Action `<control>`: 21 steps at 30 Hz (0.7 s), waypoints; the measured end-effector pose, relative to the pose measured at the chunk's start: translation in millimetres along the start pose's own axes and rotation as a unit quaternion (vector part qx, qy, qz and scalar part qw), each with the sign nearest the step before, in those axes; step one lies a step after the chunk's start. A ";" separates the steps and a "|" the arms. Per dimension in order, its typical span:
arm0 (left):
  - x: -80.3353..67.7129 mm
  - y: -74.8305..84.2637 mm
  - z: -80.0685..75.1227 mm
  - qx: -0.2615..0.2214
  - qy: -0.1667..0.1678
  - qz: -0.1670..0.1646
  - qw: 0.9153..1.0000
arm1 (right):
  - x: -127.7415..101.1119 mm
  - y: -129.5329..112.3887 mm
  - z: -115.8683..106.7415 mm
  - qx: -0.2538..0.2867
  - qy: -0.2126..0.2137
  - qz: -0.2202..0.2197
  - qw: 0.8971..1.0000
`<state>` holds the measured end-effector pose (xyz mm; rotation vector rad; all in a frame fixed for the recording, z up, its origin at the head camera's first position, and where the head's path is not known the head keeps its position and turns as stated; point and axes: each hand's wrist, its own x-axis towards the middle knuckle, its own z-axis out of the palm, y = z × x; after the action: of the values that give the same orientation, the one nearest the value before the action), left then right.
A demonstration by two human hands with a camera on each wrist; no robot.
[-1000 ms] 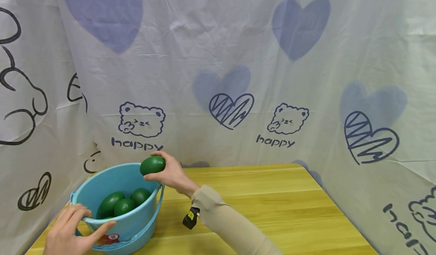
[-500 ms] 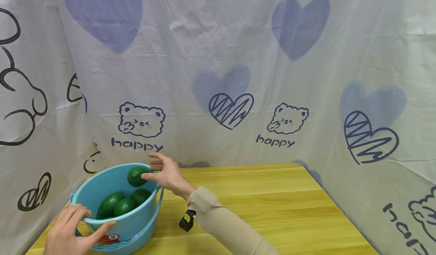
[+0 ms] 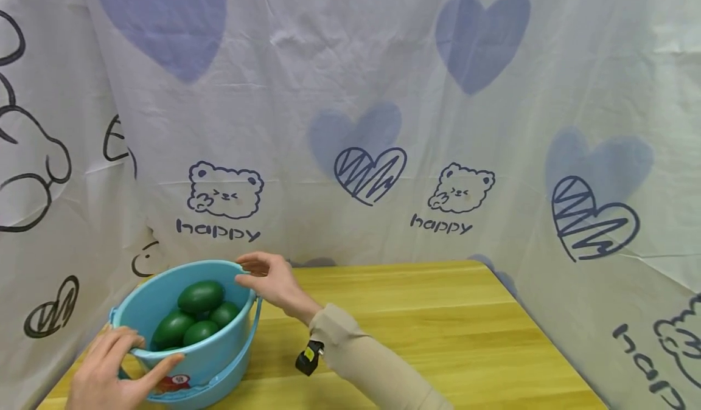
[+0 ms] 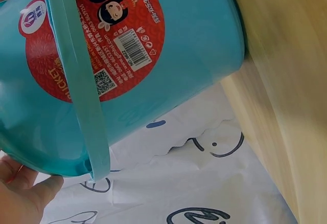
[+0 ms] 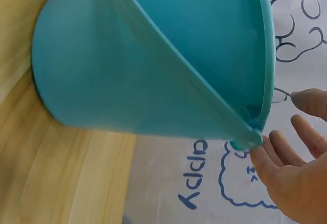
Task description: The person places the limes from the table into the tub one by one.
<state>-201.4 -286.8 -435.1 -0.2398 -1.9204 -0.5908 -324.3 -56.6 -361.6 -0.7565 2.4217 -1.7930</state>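
Note:
A light blue bucket (image 3: 227, 352) stands at the left of the table in the head view. Inside it several smooth dark green, avocado-like fruits (image 3: 201, 296) lie heaped together. My left hand (image 3: 106, 367) grips the near left rim, fingers over the edge and thumb outside; in the left wrist view the same hand (image 4: 25, 198) is at the rim. At the far right rim hovers my right hand (image 3: 276, 282), holding nothing. The right wrist view shows this hand (image 5: 299, 175) with fingers spread beside the handle joint, a fingertip at or very near it; contact is unclear.
Wood-grain table (image 3: 438, 325) extends to the right of the bucket. The bucket's handle (image 4: 79, 81) hangs down its side, over a red label (image 4: 135, 35). A printed white curtain (image 3: 350, 93) closes off the back and sides.
My right hand has let go of an avocado-like fruit, which has dropped onto the others in the bucket. That hand stays by the rim; the left hand keeps its grip.

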 end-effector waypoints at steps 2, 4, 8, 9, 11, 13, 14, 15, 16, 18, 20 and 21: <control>0.8 -0.7 -0.4 -0.002 0.002 0.006 1.000 | -1.1 1.6 -2.5 -0.009 0.002 -0.009 1.000; 1.8 -1.5 -0.5 0.005 0.004 0.014 1.000 | -1.8 5.0 -5.3 -0.019 0.002 -0.019 1.000; 3.0 -0.7 0.8 0.030 0.004 0.017 0.999 | -4.1 16.5 -12.9 -0.044 0.008 -0.033 0.998; 3.4 0.3 1.4 0.038 0.003 0.014 0.999 | -5.0 19.7 -15.3 -0.046 0.010 -0.034 0.998; 4.6 4.0 3.4 0.047 0.005 0.007 0.999 | -7.1 26.5 -20.6 -0.048 0.014 -0.035 0.998; 6.8 9.5 6.5 0.054 0.014 -0.001 0.998 | -9.6 33.1 -26.0 -0.047 0.015 -0.032 0.998; 8.1 12.9 8.2 0.055 0.019 -0.003 0.998 | -11.2 35.9 -28.8 -0.046 0.014 -0.031 0.998; 9.8 16.5 10.2 0.054 0.024 -0.003 0.998 | -12.9 38.5 -31.5 -0.044 0.013 -0.030 0.998; 11.4 20.5 12.5 0.050 0.029 -0.005 0.998 | -14.7 41.2 -34.1 -0.044 0.014 -0.030 0.998; 14.5 29.0 17.4 0.046 0.035 -0.007 0.998 | -19.1 45.5 -39.6 -0.043 0.014 -0.027 0.999; 17.2 37.9 22.4 0.047 0.033 -0.002 0.998 | -24.0 49.3 -45.0 -0.041 0.018 -0.026 0.999; 18.3 42.3 25.5 0.047 0.030 0.004 0.998 | -26.8 51.2 -47.8 -0.040 0.022 -0.025 0.999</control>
<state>-211.6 -239.5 -414.3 -0.1674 -1.8821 -0.4961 -333.8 7.8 -398.9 -0.7984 2.5382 -1.7588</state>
